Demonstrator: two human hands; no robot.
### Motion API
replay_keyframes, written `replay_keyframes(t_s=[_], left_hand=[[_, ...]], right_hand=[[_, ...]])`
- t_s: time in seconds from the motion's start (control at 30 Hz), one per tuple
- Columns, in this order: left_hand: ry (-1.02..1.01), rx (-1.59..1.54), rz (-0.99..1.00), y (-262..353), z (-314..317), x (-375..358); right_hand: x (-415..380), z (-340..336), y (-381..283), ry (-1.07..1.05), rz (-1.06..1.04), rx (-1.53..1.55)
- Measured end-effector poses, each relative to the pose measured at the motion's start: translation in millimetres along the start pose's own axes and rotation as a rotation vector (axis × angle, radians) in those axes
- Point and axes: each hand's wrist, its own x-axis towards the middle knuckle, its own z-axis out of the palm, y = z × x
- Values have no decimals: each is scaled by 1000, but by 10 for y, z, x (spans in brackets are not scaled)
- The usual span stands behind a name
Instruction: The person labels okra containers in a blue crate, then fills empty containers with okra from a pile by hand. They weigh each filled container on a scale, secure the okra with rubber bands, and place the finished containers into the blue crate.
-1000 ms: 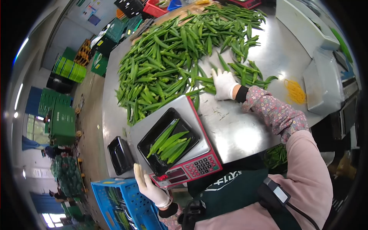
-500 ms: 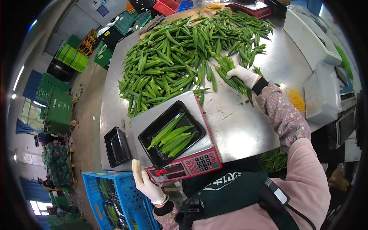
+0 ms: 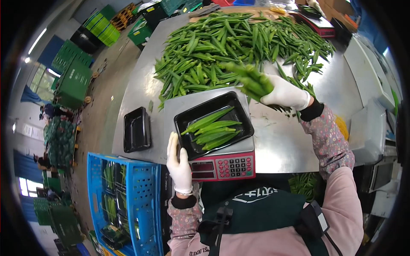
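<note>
My gloved right hand (image 3: 286, 92) is wrapped round a bunch of okra (image 3: 254, 83), raised over the metal table (image 3: 273, 147) and blurred at its tips. My gloved left hand (image 3: 179, 169) has its fingers stretched out and thumb apart, beside the scale's left edge, with fingertips close to the tray corner. On the red digital scale (image 3: 222, 167) lies a black tray (image 3: 239, 104) with several okra pods (image 3: 218, 126) in it. A big heap of okra (image 3: 213, 55) spreads across the table beyond the scale.
Left of the scale sits another black tray (image 3: 137, 130). A blue crate (image 3: 143, 200) with packed okra trays stands at the table's near left. White and clear boxes (image 3: 365, 128) line the right side. A second red scale (image 3: 320, 29) is at the far right.
My right hand has lifted the okra bunch from the table and brought it left, closer to the scale. My left hand has moved up along the scale towards the tray.
</note>
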Motion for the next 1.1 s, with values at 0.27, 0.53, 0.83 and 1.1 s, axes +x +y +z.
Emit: replay_keyframes(t_s=[0.27, 0.53, 0.83, 1.1], left_hand=[[-5, -53, -11, -11, 13, 24], [60, -75, -69, -200, -298, -78], [279, -107, -79, -143, -689, -95], [80, 27, 65, 6, -345, 61]], right_hand=[[357, 1087, 180, -186, -413, -1333], [328, 855, -119, -240, -428, -1080], [-122, 349, 81, 267, 43, -583], [43, 595, 302, 389, -10, -495]])
